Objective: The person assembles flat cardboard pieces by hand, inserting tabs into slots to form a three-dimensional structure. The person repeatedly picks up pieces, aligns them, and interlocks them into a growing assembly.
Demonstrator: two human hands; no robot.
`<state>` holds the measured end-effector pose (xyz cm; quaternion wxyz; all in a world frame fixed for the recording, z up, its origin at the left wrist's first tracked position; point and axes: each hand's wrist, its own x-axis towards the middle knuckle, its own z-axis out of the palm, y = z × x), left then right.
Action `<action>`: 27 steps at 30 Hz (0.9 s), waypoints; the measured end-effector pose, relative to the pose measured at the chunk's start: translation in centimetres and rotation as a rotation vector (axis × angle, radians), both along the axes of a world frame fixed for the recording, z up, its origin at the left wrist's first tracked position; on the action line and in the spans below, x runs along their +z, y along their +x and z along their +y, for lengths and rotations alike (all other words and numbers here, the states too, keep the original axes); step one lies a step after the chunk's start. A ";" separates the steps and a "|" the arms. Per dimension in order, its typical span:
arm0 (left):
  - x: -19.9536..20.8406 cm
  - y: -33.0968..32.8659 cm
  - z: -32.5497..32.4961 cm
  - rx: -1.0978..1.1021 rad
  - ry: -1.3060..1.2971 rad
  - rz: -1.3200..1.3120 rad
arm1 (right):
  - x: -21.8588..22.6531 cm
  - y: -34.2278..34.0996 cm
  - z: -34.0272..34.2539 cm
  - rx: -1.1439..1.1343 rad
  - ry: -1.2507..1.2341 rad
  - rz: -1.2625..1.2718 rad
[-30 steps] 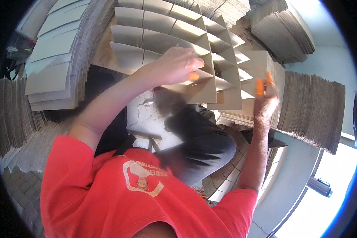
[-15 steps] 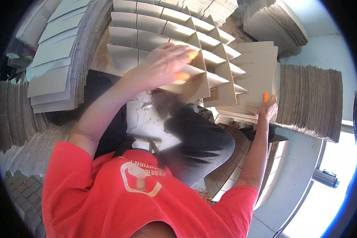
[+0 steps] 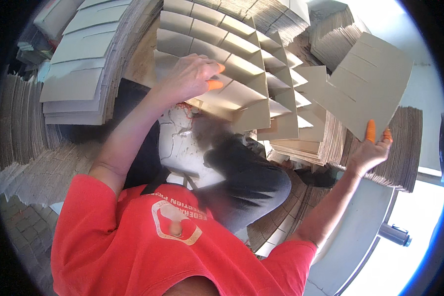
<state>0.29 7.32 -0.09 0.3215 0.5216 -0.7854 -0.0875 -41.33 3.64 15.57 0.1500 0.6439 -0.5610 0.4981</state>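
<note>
As seen in the head view, grasping one slotted card sheet [image 3: 372, 86] by its lower edge with the right hand [image 3: 371, 156], an orange finger cover [image 3: 370, 130] showing against the near face. Holding it out to the right, apart from the divider grid [image 3: 237, 61], overlapping in view a pale sheet stack [image 3: 326, 137] and a brown stack [image 3: 408, 153]. Probably gripping low to leave the slits, cut in from the left edge, free of fingers. Noted the grid ahead of the body, strips standing on edge and crossing; presumably set upright to keep its cells open and within reach. Noted the left hand [image 3: 188, 78] at the grid's near-left strips, fingers curled, perhaps for steadying. Cannot tell pinch from loose contact there, nor touch from hovering. Noted another slotted stack [image 3: 79, 74] to the left, likely placed for easy reach.

Unable to see the grid's far end, cut off at the upper rim, or its strips behind the left hand. Likewise unable to make out the right hand's grip behind the sheet, or detail in the glare [image 3: 407, 261] at lower right.
</note>
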 end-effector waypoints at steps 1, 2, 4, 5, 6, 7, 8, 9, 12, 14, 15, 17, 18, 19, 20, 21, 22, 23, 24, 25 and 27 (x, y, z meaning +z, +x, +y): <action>-0.7 0.0 -0.2 -0.023 -0.002 0.009 | 0.9 1.7 0.6 0.138 0.076 -0.080; -1.1 -0.1 -0.4 -0.050 -0.004 0.020 | 1.9 3.3 1.4 0.265 0.154 -0.170; -0.9 -0.2 -0.5 -0.053 -0.022 -0.017 | 3.2 7.5 2.8 0.401 0.247 -0.241; -0.9 -0.2 -0.5 -0.054 -0.028 -0.037 | 3.0 9.4 3.1 0.425 0.265 -0.215; -0.9 -0.2 -0.4 -0.057 -0.042 -0.023 | 2.7 10.3 3.0 0.406 0.291 -0.124; -1.0 -0.3 -0.4 -0.061 -0.059 -0.012 | 2.3 11.1 3.0 0.386 0.313 -0.035; -1.0 -0.3 -0.3 -0.065 -0.075 -0.001 | 1.6 12.2 3.0 0.459 0.346 -0.127; -1.1 -0.3 -0.3 -0.060 -0.087 -0.005 | 1.5 13.1 3.2 0.433 0.393 -0.092; -1.3 -0.4 -0.4 -0.068 -0.106 -0.011 | 0.5 14.2 2.6 0.451 0.364 0.074; -1.4 -0.4 -0.6 -0.086 -0.092 -0.013 | 0.0 14.5 1.9 0.404 0.389 0.144; -1.4 -0.4 -0.6 -0.079 -0.072 -0.014 | 0.1 14.8 1.9 0.375 0.416 0.158; -1.3 -0.4 -0.7 -0.062 -0.029 -0.017 | 0.4 15.6 1.8 0.372 0.424 0.171; -1.3 -0.3 -0.8 -0.063 -0.030 -0.020 | 0.5 15.9 1.7 0.396 0.406 0.170; -1.4 -0.3 -0.9 -0.064 -0.032 -0.022 | 0.5 16.2 1.8 0.418 0.413 0.097; -1.5 -0.3 -1.0 -0.066 -0.034 -0.025 | 0.5 16.4 1.9 0.439 0.420 0.024; -1.5 -0.3 -1.1 -0.060 -0.034 -0.013 | 0.5 16.6 1.8 0.460 0.427 -0.049; -1.5 -0.3 -1.1 -0.057 -0.037 -0.001 | 0.0 16.4 1.3 0.517 0.346 0.012; -1.4 -0.4 -1.1 -0.054 -0.038 0.010 | -0.3 16.4 1.1 0.506 0.350 0.075; -1.3 -0.4 -1.2 -0.058 -0.029 0.004 | -0.5 16.5 1.0 0.495 0.355 0.137; -1.2 -0.5 -1.3 -0.061 -0.019 -0.002 | -0.6 16.7 1.0 0.484 0.358 0.200; -1.2 -0.7 -1.5 -0.062 -0.006 0.001 | -1.9 16.8 0.7 0.460 0.334 0.212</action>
